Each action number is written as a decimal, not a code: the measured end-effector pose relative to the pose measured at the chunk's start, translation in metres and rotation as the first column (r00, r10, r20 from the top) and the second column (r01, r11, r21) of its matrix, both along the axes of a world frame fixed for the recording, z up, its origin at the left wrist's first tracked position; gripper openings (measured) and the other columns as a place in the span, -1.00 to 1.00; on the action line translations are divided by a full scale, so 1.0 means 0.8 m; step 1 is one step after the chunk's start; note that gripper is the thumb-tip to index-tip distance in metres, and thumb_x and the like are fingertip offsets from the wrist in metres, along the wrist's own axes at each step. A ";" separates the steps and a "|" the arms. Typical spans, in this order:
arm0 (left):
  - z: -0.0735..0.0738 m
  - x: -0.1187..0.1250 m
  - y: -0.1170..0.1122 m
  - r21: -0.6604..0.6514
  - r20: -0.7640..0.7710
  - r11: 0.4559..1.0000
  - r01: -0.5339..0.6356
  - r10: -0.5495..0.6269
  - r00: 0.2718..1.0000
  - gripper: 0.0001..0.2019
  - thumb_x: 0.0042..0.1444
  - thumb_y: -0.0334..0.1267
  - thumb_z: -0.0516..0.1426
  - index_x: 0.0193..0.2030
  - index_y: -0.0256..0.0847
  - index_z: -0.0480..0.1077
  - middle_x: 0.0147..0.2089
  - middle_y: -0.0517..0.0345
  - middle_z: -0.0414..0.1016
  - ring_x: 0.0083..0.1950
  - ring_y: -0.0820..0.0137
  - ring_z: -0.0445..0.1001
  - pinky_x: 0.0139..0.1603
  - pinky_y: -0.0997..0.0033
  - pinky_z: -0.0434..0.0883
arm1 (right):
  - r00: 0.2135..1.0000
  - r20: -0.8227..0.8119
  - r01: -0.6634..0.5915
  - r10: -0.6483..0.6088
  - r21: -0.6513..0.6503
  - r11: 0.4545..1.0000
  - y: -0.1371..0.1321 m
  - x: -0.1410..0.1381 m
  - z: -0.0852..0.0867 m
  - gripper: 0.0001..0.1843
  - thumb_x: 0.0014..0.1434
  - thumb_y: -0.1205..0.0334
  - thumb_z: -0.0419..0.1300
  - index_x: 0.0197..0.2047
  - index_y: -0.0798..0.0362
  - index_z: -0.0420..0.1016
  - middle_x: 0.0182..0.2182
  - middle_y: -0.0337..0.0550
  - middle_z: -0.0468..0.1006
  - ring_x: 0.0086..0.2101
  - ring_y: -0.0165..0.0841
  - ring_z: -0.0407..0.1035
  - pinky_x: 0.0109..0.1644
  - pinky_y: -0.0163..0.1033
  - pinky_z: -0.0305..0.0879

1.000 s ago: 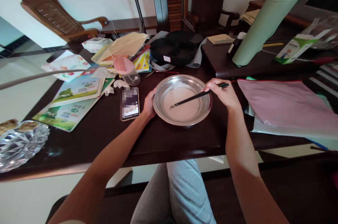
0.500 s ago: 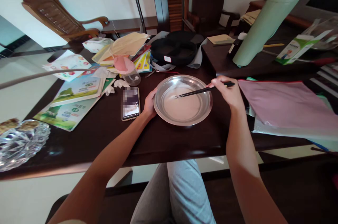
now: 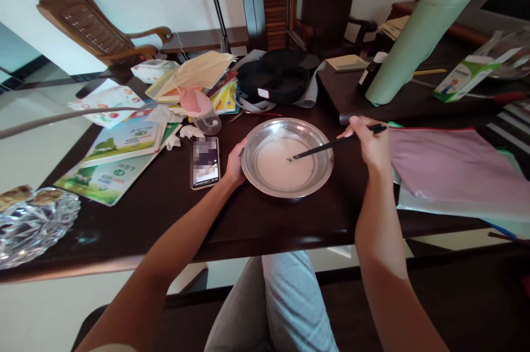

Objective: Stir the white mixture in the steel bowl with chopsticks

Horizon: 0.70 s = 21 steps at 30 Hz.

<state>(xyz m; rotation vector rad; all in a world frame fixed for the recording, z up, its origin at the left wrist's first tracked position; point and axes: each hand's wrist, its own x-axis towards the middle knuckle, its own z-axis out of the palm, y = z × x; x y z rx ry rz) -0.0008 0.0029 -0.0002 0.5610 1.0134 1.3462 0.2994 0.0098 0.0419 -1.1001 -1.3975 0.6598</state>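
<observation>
A round steel dish with a pale, milky liquid in it sits on the dark wooden table. My left hand grips the dish's left rim, fingers curled round the edge. My right hand is closed on a pair of black chopsticks, just right of the dish. The chopstick tips rest in the liquid near the dish's middle.
A phone lies left of the dish. Books and papers, a pink-lidded bottle and a crystal bowl crowd the left. A black bag lies behind, a pink folder and green flask to the right.
My right hand has moved to the right, and the chopstick tips have swept through the liquid from the dish's left side toward its middle. My left hand has stayed on the rim.
</observation>
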 end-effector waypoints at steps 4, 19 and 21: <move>-0.003 -0.002 0.001 0.009 -0.003 1.000 -0.012 0.012 1.000 -0.82 0.04 -0.12 0.30 -0.36 -0.18 0.53 -0.36 0.15 0.65 -0.10 0.14 0.66 -0.03 0.23 0.57 | 0.986 0.036 -0.162 0.164 -0.059 0.985 -0.002 -0.007 0.001 -0.47 0.11 -0.36 0.34 -0.58 -0.10 0.58 -0.57 -0.21 0.63 -0.43 -0.21 0.56 -0.17 -0.06 0.48; 0.002 0.001 0.001 0.017 -0.010 1.000 -0.015 0.015 1.000 -0.86 0.07 -0.17 0.27 -0.33 -0.18 0.57 -0.33 0.14 0.66 -0.07 0.16 0.66 -0.01 0.27 0.56 | 0.966 0.080 -0.242 0.245 -0.052 0.969 0.001 -0.015 0.000 -0.49 0.09 -0.36 0.36 -0.50 -0.08 0.62 -0.48 -0.19 0.69 -0.35 -0.20 0.60 -0.11 -0.06 0.50; 0.002 0.001 0.001 0.010 -0.011 1.000 -0.014 0.015 1.000 -0.86 0.07 -0.16 0.27 -0.34 -0.19 0.57 -0.34 0.13 0.66 -0.08 0.16 0.66 -0.01 0.26 0.56 | 0.988 0.065 -0.138 0.138 -0.014 0.990 0.002 -0.010 -0.001 -0.49 0.09 -0.36 0.37 -0.52 -0.08 0.59 -0.50 -0.21 0.68 -0.37 -0.21 0.59 -0.12 -0.06 0.49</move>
